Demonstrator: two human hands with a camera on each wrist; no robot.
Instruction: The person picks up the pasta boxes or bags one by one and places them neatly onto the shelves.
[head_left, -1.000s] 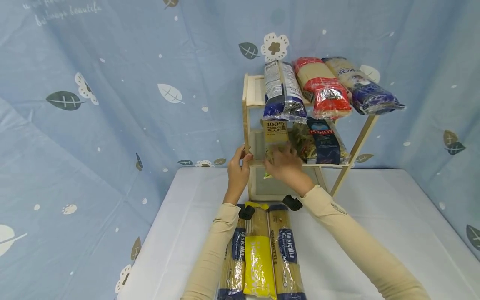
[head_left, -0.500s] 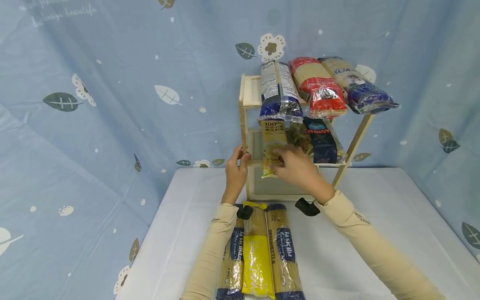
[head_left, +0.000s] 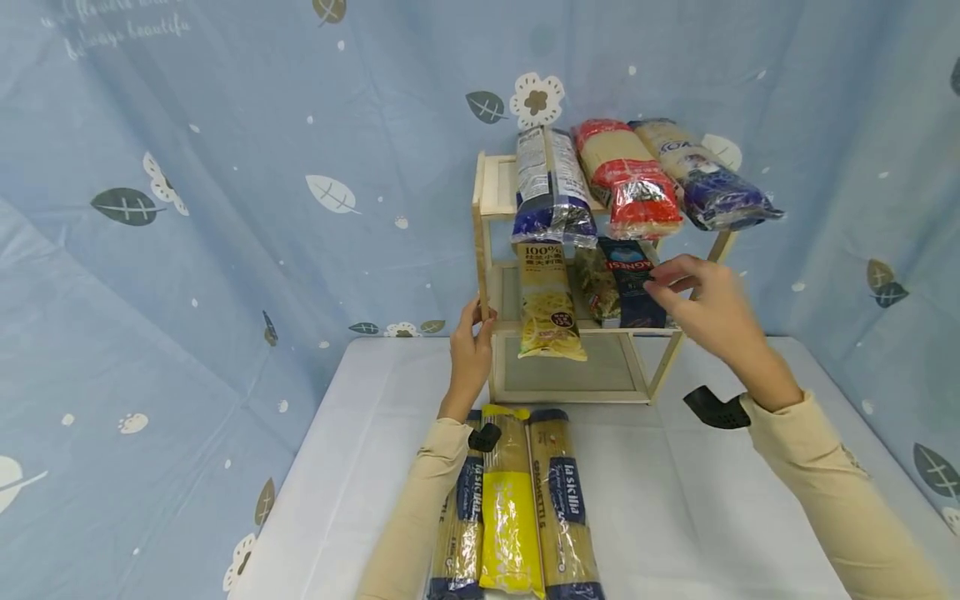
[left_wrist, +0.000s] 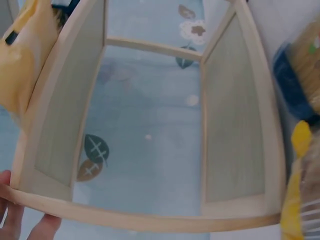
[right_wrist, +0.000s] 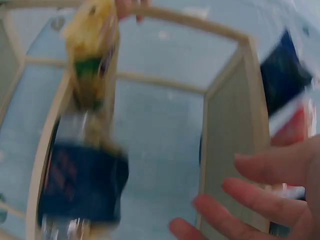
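Note:
My left hand grips the left upright of a wooden shelf rack, fingers and thumb around the post at the middle tier. In the left wrist view its fingertips show at the frame's corner. My right hand holds nothing; its fingers are apart, and it overlaps the right part of a dark Agnesi pasta bag in the head view. The right wrist view shows those fingers spread, away from that bag. A yellow pasta bag lies on the middle tier's left side, its end sticking out over the front edge.
On the top tier lie a blue-and-white pasta bag, a red one and a blue one, overhanging the front. Two La Sicilia spaghetti packs flank a yellow pack on the white table before the rack.
My right hand has let go of the yellow pasta bag and moved right, over to the Agnesi bag. The yellow bag's front end now sticks out further. My left hand keeps its hold on the post.

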